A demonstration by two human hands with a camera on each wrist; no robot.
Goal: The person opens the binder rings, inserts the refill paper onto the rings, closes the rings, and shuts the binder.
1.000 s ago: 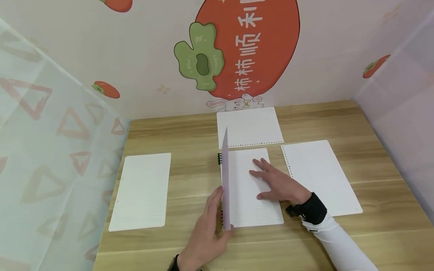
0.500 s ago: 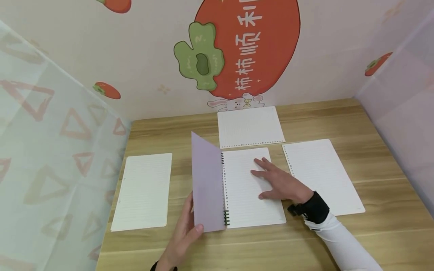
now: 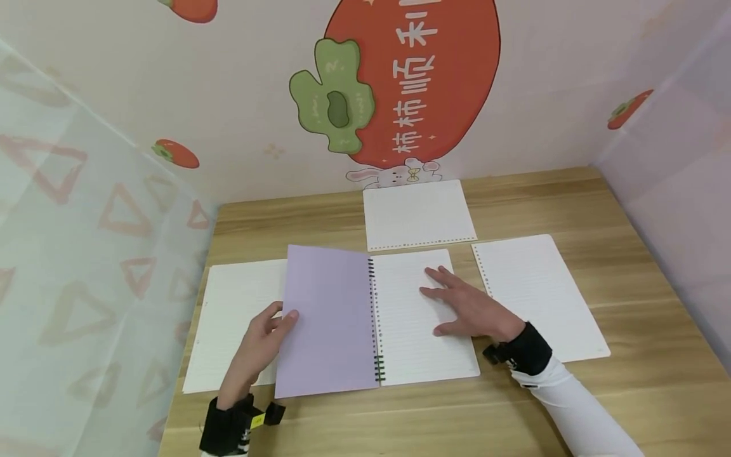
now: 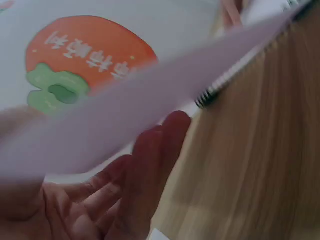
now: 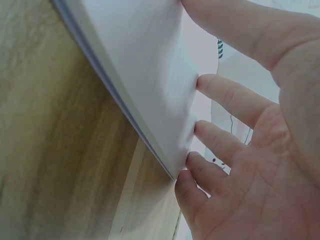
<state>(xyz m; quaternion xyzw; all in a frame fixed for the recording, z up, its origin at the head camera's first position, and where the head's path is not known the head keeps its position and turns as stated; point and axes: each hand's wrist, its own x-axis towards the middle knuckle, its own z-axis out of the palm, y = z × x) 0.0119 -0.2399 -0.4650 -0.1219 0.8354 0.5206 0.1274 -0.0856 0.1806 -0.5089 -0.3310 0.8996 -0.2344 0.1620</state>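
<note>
A spiral notebook (image 3: 400, 355) lies opened on the wooden table in the head view, ruled pages on the right. Its purple cover (image 3: 331, 324) is swung out to the left, raised over part of a loose sheet. My left hand (image 3: 257, 349) holds the cover's outer edge, thumb on top; in the left wrist view its fingers (image 4: 145, 170) are beneath the cover. Dark green binding rings (image 3: 379, 368) show along the spine. My right hand (image 3: 471, 311) rests spread on the ruled page, and the right wrist view shows its fingertips (image 5: 199, 82) against the paper.
Loose ruled sheets surround the notebook: a left sheet (image 3: 228, 324) partly under the cover, a back sheet (image 3: 419, 216) by the wall, and a right sheet (image 3: 548, 298) beneath the right forearm's side. A patterned wall (image 3: 245, 95) borders the table (image 3: 457, 419).
The purple cover has swung from upright over to the left, carried by my left hand, which moved left with it. My right hand has stayed in place on the page.
</note>
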